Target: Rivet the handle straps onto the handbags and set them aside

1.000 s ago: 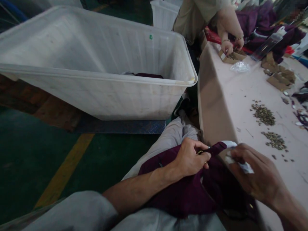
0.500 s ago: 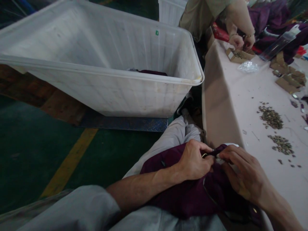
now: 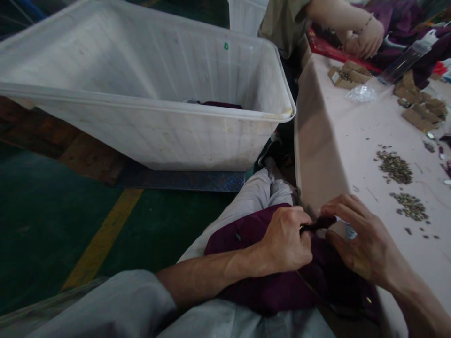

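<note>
A dark purple fabric piece [image 3: 268, 291] with dark cord-like edging lies across my lap; whether it is a garment or a bag I cannot tell. My left hand [image 3: 289, 237] is closed on a bunched edge of it, with a small gold-coloured glint by the thumb. My right hand [image 3: 359, 234] pinches the same edge a short way to the right, thumb below and fingers above. Between the hands the edge is stretched in a short dark strip. Beneath the right fingers a whitish patterned bit shows, partly hidden.
At my right, a cloth-covered table [image 3: 355, 141] bears two heaps of small metal pieces [image 3: 394, 166], cardboard boxes [image 3: 348, 75] and a clear plastic bag [image 3: 362, 94]. A large white bin [image 3: 169, 136] stands ahead. Beyond the table corner, a co-worker's hand [image 3: 369, 40] is over purple cloth.
My right hand has lifted slightly and drawn the fabric edge away from my left hand, which has turned into a tighter grip. The co-worker's hands have left the small box.
</note>
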A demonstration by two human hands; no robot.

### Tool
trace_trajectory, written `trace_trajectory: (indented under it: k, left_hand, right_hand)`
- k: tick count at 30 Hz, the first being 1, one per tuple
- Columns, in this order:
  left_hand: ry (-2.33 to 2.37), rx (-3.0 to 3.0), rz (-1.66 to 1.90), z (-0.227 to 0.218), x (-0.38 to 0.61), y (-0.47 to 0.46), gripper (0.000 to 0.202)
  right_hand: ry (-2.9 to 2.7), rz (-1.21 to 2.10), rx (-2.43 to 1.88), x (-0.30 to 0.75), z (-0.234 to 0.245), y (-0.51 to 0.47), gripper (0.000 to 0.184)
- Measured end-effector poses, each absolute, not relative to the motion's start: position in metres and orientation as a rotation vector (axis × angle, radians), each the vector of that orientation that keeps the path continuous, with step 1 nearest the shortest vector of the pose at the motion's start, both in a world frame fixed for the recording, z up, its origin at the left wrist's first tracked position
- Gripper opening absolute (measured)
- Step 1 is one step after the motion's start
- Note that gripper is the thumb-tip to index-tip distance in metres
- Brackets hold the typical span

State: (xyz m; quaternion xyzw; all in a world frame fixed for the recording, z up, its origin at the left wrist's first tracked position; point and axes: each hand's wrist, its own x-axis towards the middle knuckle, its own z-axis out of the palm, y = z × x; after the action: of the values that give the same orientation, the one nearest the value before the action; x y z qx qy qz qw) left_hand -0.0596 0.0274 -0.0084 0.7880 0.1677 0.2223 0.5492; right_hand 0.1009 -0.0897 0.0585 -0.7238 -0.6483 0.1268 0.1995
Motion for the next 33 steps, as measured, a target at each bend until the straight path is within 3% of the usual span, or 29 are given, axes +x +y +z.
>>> trace_trajectory:
  k: [4,7,12,22,25,30,33]
  left_hand:
    - [0.373,1.873,0.563,-0.007,-0.059,0.023,0.015]
    - [0.435,1.827,0.555,-0.006,-0.059,0.020,0.018]
    - [0.533,1.723,0.503,-0.005,-0.062,0.018,0.042]
    - [0.509,1.613,0.479,-0.009,-0.064,0.027,0.032]
    - [0.520,1.426,0.370,-0.014,-0.061,0.031,0.025]
    - [0.518,1.058,0.273,-0.022,-0.056,0.033,0.024]
    - [0.505,0.998,0.307,-0.024,-0.056,0.033,0.029]
  right_hand:
    - [-2.122,0.455,-1.919,0.109,0.065,-0.082,0.043]
    - [-2.215,0.632,-1.863,0.114,0.067,-0.077,0.044]
    - [-2.138,0.921,-1.888,0.117,0.067,-0.074,0.035]
    - [-2.010,1.080,-1.847,0.122,0.064,-0.071,0.033]
    - [-1.960,0.976,-1.843,0.122,0.061,-0.071,0.039]
    - [-1.993,0.493,-1.692,0.119,0.040,-0.080,0.033]
    - [-1.980,0.464,-1.676,0.115,0.032,-0.084,0.036]
